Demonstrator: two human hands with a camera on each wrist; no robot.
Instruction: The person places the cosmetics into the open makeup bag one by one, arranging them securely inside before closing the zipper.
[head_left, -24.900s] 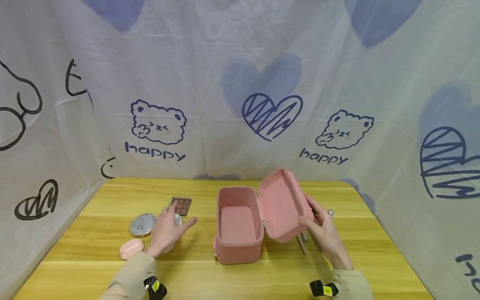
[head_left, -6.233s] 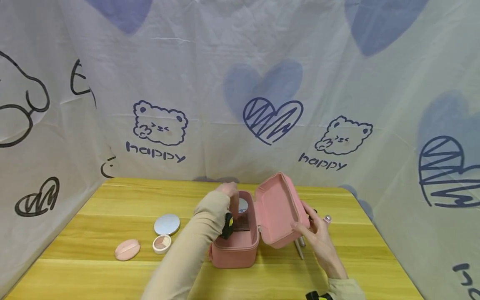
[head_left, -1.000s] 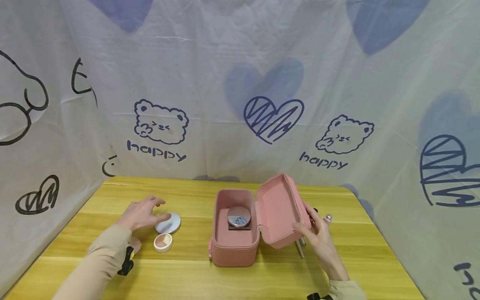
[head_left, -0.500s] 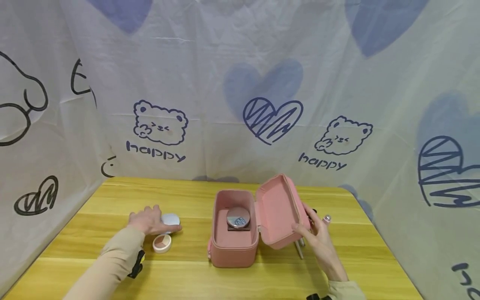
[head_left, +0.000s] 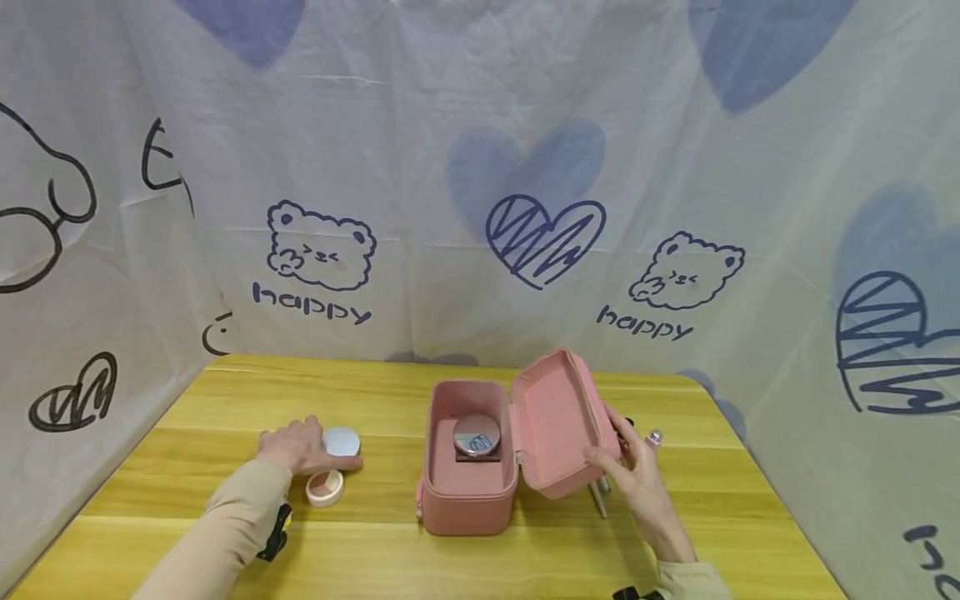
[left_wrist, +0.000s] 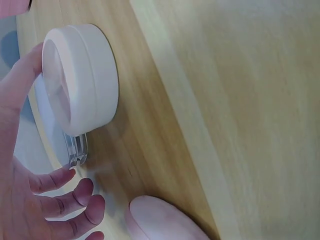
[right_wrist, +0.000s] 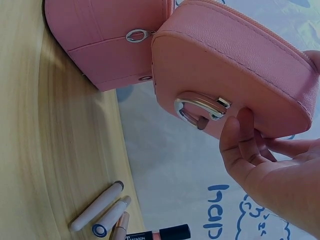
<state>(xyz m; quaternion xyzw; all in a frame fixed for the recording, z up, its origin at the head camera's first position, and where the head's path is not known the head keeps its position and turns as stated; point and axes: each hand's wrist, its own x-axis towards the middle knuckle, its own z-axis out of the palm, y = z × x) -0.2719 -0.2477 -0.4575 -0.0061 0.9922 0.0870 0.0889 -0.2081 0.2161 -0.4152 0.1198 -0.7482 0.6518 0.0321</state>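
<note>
Left of the pink case [head_left: 470, 517], on the surface [head_left: 375, 546], the left hand [head_left: 296, 447] holds a round silver compact [head_left: 342, 442], its half-curled fingers and thumb at the rim. Across the case, the right hand [head_left: 639, 471] grips the raised lid [head_left: 561, 421] between thumb and fingers.

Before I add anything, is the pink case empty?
No, the head view shows a round mirrored compact lying inside the pink case.

Soft, even, slightly dim light leaves faint shadows on the worktop [head_left: 547, 558]. Metal fittings [right_wrist: 219, 114] on the pink case [right_wrist: 210, 65] glint. The left-wrist view looks pale and hazy, the worktop's edge bent into a curve.
</note>
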